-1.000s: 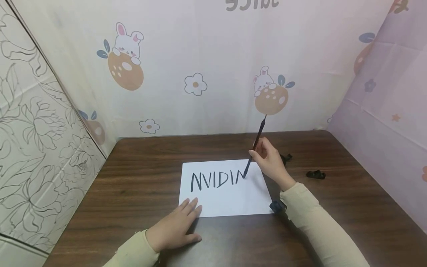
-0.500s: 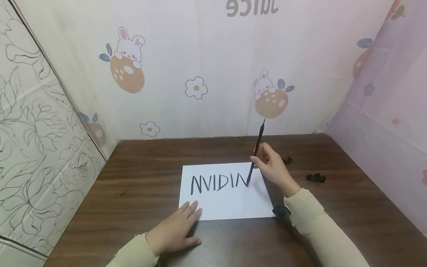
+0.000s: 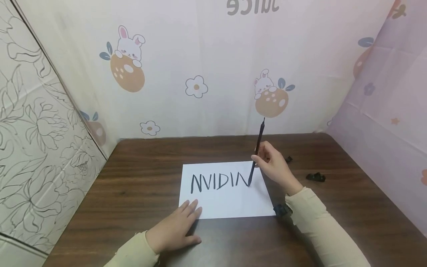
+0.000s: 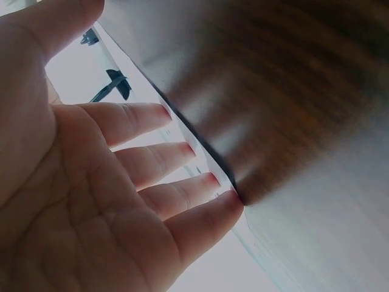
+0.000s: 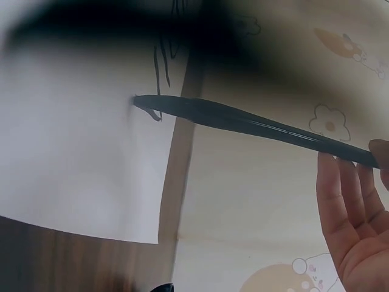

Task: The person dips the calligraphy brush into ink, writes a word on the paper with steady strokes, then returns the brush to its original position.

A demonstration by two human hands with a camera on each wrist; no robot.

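My right hand pinches a dark calligraphy brush between thumb and fingers, partway up its handle. The brush slants, its top leaning away toward the wall. Its black tip is at the foot of the last stroke on the white paper. Black letters there read NVIDI, followed by two slanted strokes meeting at the top. In the right wrist view the brush has a thick, tapering head over the paper. My left hand lies spread, fingertips on the paper's near left corner; the left wrist view shows its palm.
The paper lies on a dark wooden table. Right of my right hand sits a small black object, with another dark piece partly behind the hand. A patterned cloth hangs at the table's back edge.
The brush tip has moved down and slightly right, lengthening the last letter's right-hand stroke; over the last half second it has barely shifted. My left hand stays in place.
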